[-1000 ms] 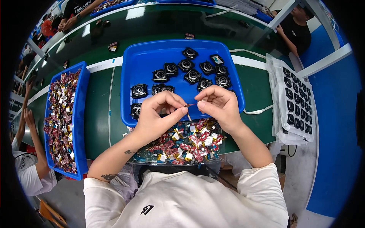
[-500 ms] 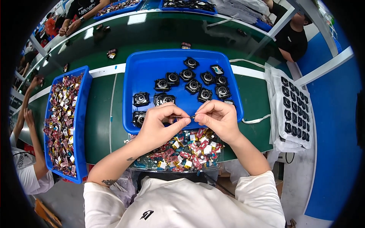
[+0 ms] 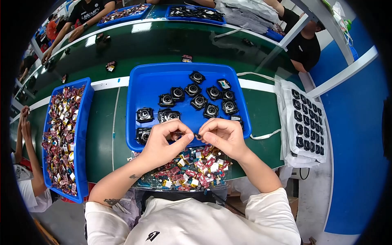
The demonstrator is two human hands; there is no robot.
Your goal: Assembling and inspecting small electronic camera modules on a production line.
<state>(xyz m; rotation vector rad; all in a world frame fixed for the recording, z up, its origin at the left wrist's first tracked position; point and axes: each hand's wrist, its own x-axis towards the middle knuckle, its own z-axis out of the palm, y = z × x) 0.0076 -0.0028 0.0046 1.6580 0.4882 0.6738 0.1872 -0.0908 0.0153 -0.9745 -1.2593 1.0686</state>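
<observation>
Over the near edge of the blue tray (image 3: 241, 87), my left hand (image 3: 165, 143) and my right hand (image 3: 224, 139) are close together, fingertips nearly meeting. My left thumb and fingers pinch a small electronic part, mostly hidden by the fingers. At its right end a small black piece (image 3: 197, 136) shows, pinched by my right thumb and forefinger. Several black watch-like modules (image 3: 198, 101) with round faces lie in the tray beyond my hands. Below my wrists a clear plastic tray holds many small circuit boards (image 3: 192, 169), red, white, yellow and teal.
A long blue bin (image 3: 83, 163) full of similar small parts stands at the left. At the right, a stack of white trays (image 3: 288, 122) carries rows of black modules. A green conveyor belt (image 3: 151, 47) with scattered parts runs beyond. Other people work across it and at the left.
The whole view has shifted, so the trays appear further left and lower. My hands remain pinched together at the small part. A person across the belt has stretched an arm towards it.
</observation>
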